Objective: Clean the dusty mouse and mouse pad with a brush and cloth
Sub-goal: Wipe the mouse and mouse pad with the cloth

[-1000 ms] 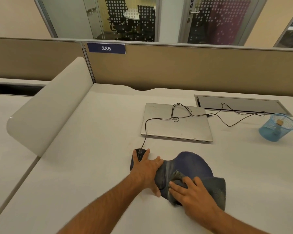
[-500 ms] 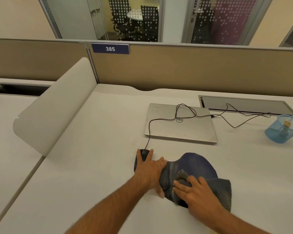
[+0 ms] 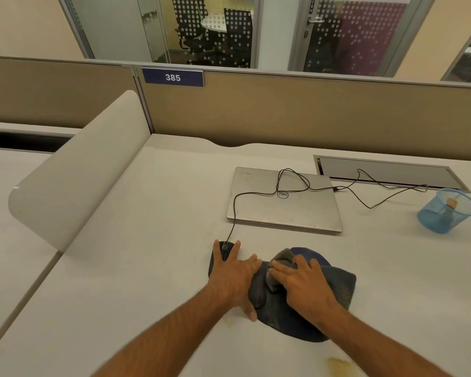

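Head camera looks down close over desk [image 3: 152, 213]

Two bare forearms, fine dark hair along both, visible up to frame edge at 6 o'clock. Left hand [image 3: 234, 276] and right hand [image 3: 302, 284] bare, nails short. Faint pale glint on left hand's 3 o'clock finger, possibly ring; too blurred to tell.

The left forearm [image 3: 174, 333] and right forearm [image 3: 378, 344] reach forward and converge. The left grip [image 3: 234, 273] lies palm down, fingers straight and spread. The right grip [image 3: 302, 285], just beside it, presses down with near-straight fingers.
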`<state>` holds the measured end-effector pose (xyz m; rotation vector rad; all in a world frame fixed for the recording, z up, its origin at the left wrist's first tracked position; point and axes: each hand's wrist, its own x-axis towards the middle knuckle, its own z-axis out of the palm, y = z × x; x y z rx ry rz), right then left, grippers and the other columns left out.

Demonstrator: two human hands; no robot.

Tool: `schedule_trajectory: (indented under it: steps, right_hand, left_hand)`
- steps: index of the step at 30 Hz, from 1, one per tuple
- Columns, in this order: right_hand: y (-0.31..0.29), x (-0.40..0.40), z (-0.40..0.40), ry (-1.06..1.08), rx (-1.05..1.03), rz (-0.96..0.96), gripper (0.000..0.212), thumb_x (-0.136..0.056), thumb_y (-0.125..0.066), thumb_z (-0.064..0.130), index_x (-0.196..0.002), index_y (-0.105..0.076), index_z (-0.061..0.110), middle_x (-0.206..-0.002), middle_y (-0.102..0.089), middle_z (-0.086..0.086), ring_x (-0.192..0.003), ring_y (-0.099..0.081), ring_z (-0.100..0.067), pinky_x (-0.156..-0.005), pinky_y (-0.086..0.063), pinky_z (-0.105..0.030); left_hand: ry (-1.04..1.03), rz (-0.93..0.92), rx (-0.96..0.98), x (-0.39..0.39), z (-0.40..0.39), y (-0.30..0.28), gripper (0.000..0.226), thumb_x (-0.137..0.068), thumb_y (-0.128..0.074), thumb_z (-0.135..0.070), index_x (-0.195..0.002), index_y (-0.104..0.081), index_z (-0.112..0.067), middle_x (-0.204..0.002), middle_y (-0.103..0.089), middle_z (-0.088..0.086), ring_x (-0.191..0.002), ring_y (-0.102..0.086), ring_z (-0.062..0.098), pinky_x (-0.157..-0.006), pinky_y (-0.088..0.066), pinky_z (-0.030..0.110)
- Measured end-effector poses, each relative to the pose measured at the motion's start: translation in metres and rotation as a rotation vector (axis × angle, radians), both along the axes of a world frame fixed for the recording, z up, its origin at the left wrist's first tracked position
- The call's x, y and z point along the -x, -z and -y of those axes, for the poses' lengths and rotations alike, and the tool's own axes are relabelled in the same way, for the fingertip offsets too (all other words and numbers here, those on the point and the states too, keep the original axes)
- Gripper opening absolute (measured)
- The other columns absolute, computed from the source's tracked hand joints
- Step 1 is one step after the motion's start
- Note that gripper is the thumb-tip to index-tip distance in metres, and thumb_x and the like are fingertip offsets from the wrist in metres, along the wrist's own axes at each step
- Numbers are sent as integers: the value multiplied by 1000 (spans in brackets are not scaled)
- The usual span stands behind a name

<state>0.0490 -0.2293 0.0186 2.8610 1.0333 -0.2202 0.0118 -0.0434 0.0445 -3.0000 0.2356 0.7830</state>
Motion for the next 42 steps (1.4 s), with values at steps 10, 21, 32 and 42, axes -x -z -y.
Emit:
schedule_trajectory:
  steps: [10, 21, 32, 42]
  right_hand:
    - [-18, -48, 63, 354, -91, 39, 37, -84, -47, 12, -100, -57, 45, -105, -63, 14, -94, -41, -16, -78, -30, -35]
    - [0, 2, 6, 43, -82, 0, 54, -89, -48, 18, -140, -41, 38, -152, -36, 15, -125, -35, -26, -99, -27, -45]
    - [-17, -19, 105, 272, -38, -5, 53, -90, -46, 11, -123, -50, 52, -135, -50, 27, -97, -37, -15, -75, -24, -33]
    - [0, 18, 5, -56, -104, 15, 50, -89, -51, 19, -136, -47, 36, -147, -43, 15, -123, -38, -28, -94, -30, -45]
  left_hand:
    - [-22, 15, 45, 0, -2, 4, 115, -63, -77, -73, -153, -15, -37, -162, -25, -6, -151, 11, 36, -105, 20, 75]
    - [-29, 24, 49, -1, -3, 10, 121, -61, -78, -73, -155, -11, -35, -164, -19, -6, -151, 14, 35, -105, 22, 74]
    - [-30, 15, 75, -1, 0, 6, 112, -63, -78, -71, -152, -19, -37, -159, -31, -5, -152, 10, 34, -108, 18, 74]
    - [-32, -1, 30, -1, 2, 3, 120, -64, -78, -71, -156, -12, -31, -162, -27, -5, -151, 13, 34, -109, 16, 74]
